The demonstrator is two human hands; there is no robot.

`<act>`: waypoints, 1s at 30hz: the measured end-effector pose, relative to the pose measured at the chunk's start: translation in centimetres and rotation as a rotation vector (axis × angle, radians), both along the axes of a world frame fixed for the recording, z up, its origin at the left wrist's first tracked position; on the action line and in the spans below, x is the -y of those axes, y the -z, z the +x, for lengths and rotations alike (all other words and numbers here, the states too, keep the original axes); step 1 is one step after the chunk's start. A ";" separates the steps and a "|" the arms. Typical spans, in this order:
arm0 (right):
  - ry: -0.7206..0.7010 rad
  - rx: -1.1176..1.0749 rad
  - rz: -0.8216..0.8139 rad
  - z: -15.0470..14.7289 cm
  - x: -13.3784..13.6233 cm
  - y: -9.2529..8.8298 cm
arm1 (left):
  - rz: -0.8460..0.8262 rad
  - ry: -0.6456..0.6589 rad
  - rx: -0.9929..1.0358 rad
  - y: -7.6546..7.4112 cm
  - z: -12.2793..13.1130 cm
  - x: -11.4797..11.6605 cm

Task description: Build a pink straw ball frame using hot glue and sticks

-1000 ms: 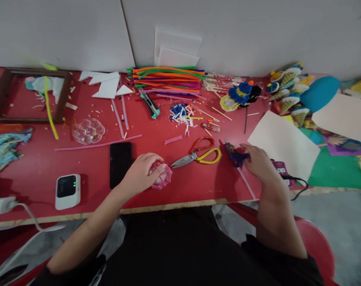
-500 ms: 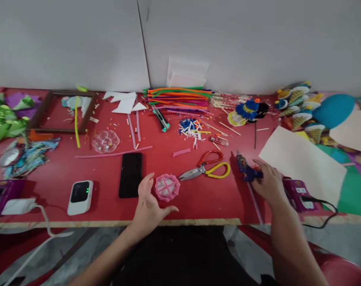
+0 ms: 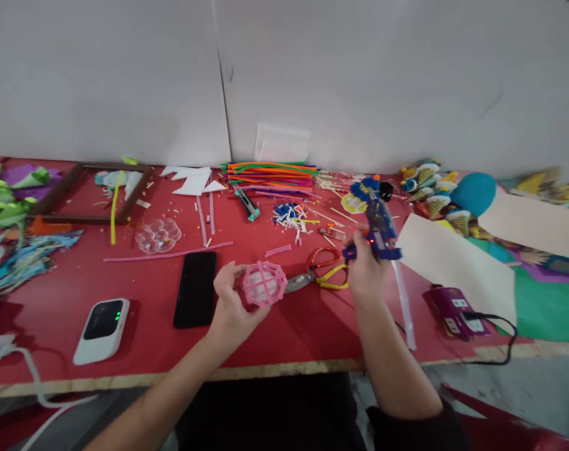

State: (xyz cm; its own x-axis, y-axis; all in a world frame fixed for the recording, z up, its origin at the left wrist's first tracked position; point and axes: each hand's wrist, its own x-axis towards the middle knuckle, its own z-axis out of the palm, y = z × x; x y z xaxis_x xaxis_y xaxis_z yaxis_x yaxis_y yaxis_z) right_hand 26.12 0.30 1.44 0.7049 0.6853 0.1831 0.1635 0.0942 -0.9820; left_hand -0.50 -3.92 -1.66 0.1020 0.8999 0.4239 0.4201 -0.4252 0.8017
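My left hand holds a pink ball-shaped cage of straw pieces just above the red table, fingers curled round its left and underside. My right hand grips a blue glue gun, lifted off the table with its nozzle pointing away and a glue stick trailing back from it. Red and yellow scissors lie on the table between my two hands.
A black phone and a white pocket router lie left of my left hand. A purple socket box with a black cable sits at the right. Coloured straws, cut bits, a craft knife and cream paper lie farther back.
My left hand has closed on the pink cage and lifted it. My right hand has raised the glue gun from the table and brought it left, toward the cage.
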 end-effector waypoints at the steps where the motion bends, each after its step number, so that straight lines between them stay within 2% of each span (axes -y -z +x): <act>1: -0.114 -0.156 0.058 -1.3 -0.6 -0.4 | -0.014 -0.013 0.049 -0.2 0.1 -1.0; 3: -0.311 -0.333 0.104 -3.6 -1.4 -0.8 | -0.053 -0.040 0.133 -0.6 0.5 -3.2; 6: -0.440 -0.381 0.098 -6.1 -1.3 -0.2 | -0.100 -0.076 0.169 -1.0 1.1 -5.7; 8: -0.488 -0.443 0.039 -7.0 -0.7 0.7 | -0.114 -0.095 0.174 -0.9 1.6 -6.3; 12: -0.441 -0.536 -0.081 -7.8 0.7 2.0 | -0.101 -0.063 0.227 0.0 2.4 -5.6; 15: -0.392 -0.505 -0.114 -7.8 1.2 2.1 | -0.137 0.020 0.252 0.6 2.5 -4.7; 23: -0.436 -0.412 -0.111 -7.1 1.3 1.7 | -0.200 0.214 0.387 0.2 1.8 -4.0; 26: -0.416 -0.420 -0.081 -7.0 1.4 1.7 | -0.223 0.202 0.442 0.0 1.9 -3.8; 30: -0.472 -0.439 -0.085 -7.2 1.7 1.5 | -0.258 0.123 0.471 -0.6 2.2 -3.8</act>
State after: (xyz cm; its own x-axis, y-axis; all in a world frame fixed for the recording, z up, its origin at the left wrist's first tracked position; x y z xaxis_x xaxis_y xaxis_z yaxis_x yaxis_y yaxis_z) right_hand 18.91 -1.40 -0.06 0.3211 0.9392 -0.1218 -0.2945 -0.0232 -0.9554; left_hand 1.68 -0.12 -1.04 0.0651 0.9741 0.2165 -0.0491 -0.2135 0.9757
